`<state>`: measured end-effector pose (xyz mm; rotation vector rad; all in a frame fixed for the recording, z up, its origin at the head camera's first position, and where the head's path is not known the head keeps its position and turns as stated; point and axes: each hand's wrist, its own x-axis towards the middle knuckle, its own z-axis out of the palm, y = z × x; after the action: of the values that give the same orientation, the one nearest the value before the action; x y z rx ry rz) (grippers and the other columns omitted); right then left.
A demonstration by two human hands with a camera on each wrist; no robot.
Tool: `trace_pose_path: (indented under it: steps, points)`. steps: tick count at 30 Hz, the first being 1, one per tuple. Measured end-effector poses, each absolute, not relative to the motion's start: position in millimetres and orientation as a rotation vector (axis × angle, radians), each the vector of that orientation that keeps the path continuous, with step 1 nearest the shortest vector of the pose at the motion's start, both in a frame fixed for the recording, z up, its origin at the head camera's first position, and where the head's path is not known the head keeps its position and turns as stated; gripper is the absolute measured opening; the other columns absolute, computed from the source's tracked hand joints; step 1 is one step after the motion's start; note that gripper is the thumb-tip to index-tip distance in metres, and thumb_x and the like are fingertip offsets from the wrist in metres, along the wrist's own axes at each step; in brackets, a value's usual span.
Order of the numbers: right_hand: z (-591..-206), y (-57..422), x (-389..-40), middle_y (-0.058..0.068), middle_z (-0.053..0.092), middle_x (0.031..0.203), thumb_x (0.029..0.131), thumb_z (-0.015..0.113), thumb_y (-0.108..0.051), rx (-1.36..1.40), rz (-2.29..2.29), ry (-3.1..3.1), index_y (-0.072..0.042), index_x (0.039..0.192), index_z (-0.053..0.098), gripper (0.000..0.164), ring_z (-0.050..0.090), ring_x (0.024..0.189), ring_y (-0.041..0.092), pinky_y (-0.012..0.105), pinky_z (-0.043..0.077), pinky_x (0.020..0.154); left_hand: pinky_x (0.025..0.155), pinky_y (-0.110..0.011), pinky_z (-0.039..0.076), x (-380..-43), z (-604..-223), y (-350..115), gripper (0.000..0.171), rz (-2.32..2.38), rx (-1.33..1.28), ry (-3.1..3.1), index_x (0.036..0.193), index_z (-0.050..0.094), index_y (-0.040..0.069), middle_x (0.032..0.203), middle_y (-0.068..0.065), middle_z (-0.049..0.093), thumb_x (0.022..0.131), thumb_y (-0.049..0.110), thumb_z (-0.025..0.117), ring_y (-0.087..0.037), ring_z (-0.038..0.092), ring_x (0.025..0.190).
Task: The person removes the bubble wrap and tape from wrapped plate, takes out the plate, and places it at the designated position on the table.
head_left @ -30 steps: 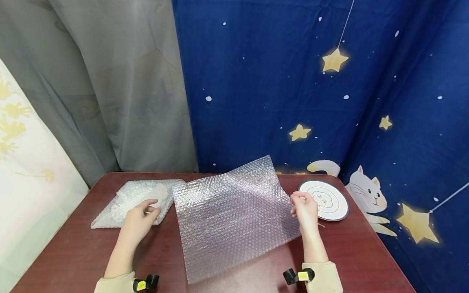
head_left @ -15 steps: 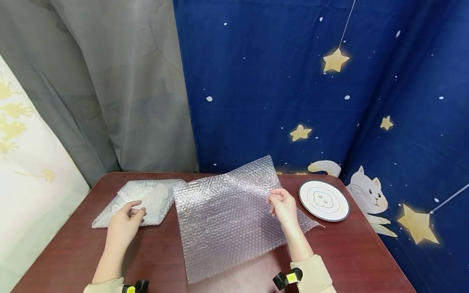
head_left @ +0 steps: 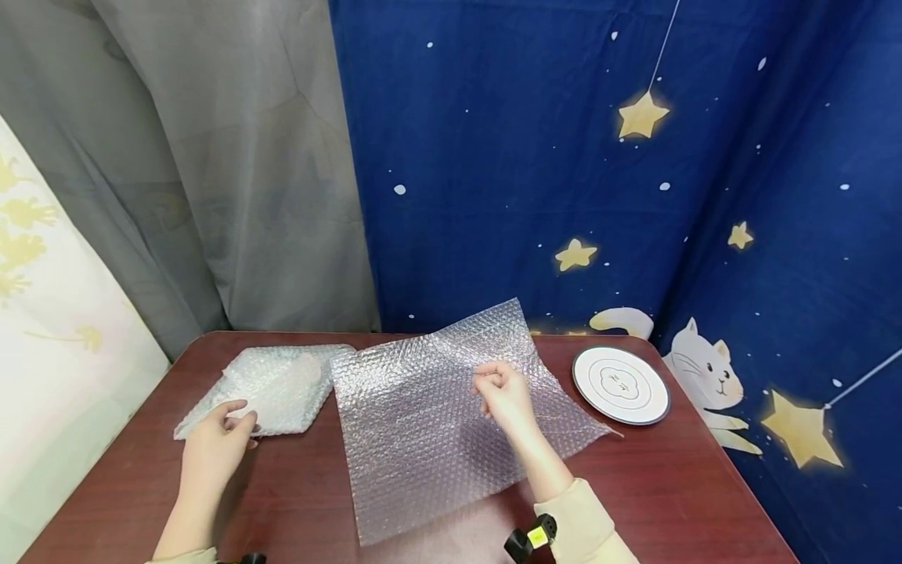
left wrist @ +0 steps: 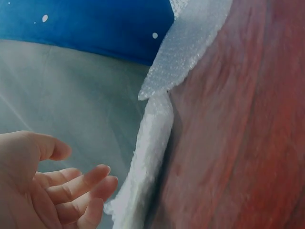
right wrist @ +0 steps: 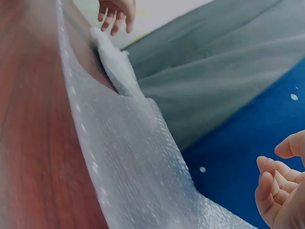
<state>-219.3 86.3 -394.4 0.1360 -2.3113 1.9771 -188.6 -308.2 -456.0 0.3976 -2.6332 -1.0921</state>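
A flat sheet of clear bubble wrap [head_left: 409, 439] lies slanted across the middle of the table, its right corner raised in a thin point. Over its right half hovers my right hand [head_left: 509, 399], fingers loosely bent; in the right wrist view its thumb and fingers [right wrist: 267, 186] stand apart with nothing between them. My left hand [head_left: 214, 450] is over the near left edge of a bubble-wrapped bundle [head_left: 289, 384]. Its relaxed fingers [left wrist: 90, 183] hold nothing in the left wrist view. What the bundle contains is hidden by the wrap.
A white plate [head_left: 648, 395] with a dark rim and a line drawing lies at the table's right rear. Behind the reddish-brown table [head_left: 303, 501] hang a grey curtain [head_left: 282, 196] and a blue starry curtain [head_left: 493, 157].
My right hand has moved left from beside the plate to over the bubble wrap sheet. My left hand has drawn back left and nearer. The sheet, bundle and plate stay put.
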Motion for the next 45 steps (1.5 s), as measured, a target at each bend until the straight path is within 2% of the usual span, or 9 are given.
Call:
trace_pose_path:
  steps: [8,15,19,23,28,31,33,37,45]
  points:
    - [-394,64,-216,0.004,0.064,0.070,0.089,0.057,0.003,0.255,1.954,-2.378,0.013,0.103,0.058,0.017,0.050,0.046,0.011,0.024,0.046,0.043,0.075,-0.049,0.041,-185,-461,-319,0.046,-1.069,0.471,-2.639,0.130,0.050,-0.007,0.075,-0.011,0.069,0.096,0.025,0.049,-0.016,0.063,0.059]
    - [-421,39,-233,0.005,0.066,0.072,0.090,0.059,-0.002,0.258,2.057,-2.370,0.007,0.103,0.062,0.016,0.055,0.048,0.012,0.023,0.048,0.045,0.082,-0.052,0.039,-182,-464,-326,0.045,-1.128,0.555,-2.636,0.126,0.051,-0.007,0.081,-0.013,0.071,0.097,0.027,0.046,-0.016,0.065,0.056]
    - [-428,25,-236,0.005,0.066,0.073,0.090,0.061,-0.007,0.274,2.061,-2.380,0.005,0.102,0.063,0.017,0.059,0.052,0.015,0.027,0.051,0.048,0.078,-0.048,0.038,-180,-467,-328,0.045,-1.134,0.595,-2.623,0.122,0.053,-0.007,0.079,-0.011,0.072,0.098,0.030,0.046,-0.017,0.065,0.055]
    - [-431,14,-238,0.010,0.067,0.074,0.091,0.060,-0.006,0.268,2.089,-2.379,0.007,0.100,0.064,0.017,0.064,0.057,0.026,0.034,0.054,0.052,0.078,-0.045,0.037,-179,-470,-330,0.047,-1.143,0.650,-2.599,0.123,0.053,-0.007,0.079,-0.010,0.072,0.099,0.033,0.046,-0.018,0.065,0.053]
    - [-434,0,-240,0.022,0.067,0.078,0.089,0.060,-0.005,0.242,2.153,-2.354,0.009,0.096,0.065,0.016,0.066,0.060,0.028,0.036,0.055,0.055,0.066,-0.027,0.043,-176,-470,-333,0.052,-1.188,0.707,-2.563,0.125,0.050,-0.010,0.076,-0.010,0.071,0.099,0.035,0.045,-0.017,0.065,0.051]
    - [-434,-8,-241,0.019,0.068,0.078,0.088,0.061,-0.006,0.224,2.158,-2.360,0.007,0.095,0.067,0.016,0.066,0.060,0.022,0.033,0.055,0.056,0.051,-0.021,0.047,-174,-469,-335,0.053,-1.246,0.720,-2.527,0.126,0.047,-0.012,0.074,-0.011,0.071,0.098,0.033,0.043,-0.017,0.065,0.051]
    - [-433,-14,-242,0.016,0.069,0.076,0.088,0.062,-0.008,0.213,2.173,-2.363,0.007,0.094,0.067,0.016,0.067,0.061,0.021,0.032,0.056,0.057,0.048,-0.025,0.050,-175,-469,-336,0.055,-1.299,0.730,-2.501,0.128,0.044,-0.014,0.073,-0.012,0.070,0.098,0.032,0.042,-0.017,0.066,0.051]
    - [-430,-26,-244,0.013,0.069,0.075,0.089,0.064,-0.011,0.206,2.194,-2.371,0.006,0.095,0.068,0.018,0.069,0.064,0.022,0.031,0.056,0.058,0.048,-0.027,0.052,-176,-469,-339,0.061,-1.374,0.762,-2.464,0.133,0.038,-0.016,0.074,-0.013,0.070,0.098,0.033,0.039,-0.018,0.066,0.052]
    - [-429,-45,-249,0.015,0.070,0.075,0.091,0.064,-0.019,0.174,2.228,-2.366,0.005,0.091,0.071,0.025,0.069,0.062,0.020,0.028,0.055,0.055,0.047,-0.030,0.052,-179,-471,-344,0.075,-1.487,0.823,-2.370,0.144,0.013,-0.016,0.069,-0.013,0.069,0.098,0.037,0.041,-0.020,0.066,0.050]
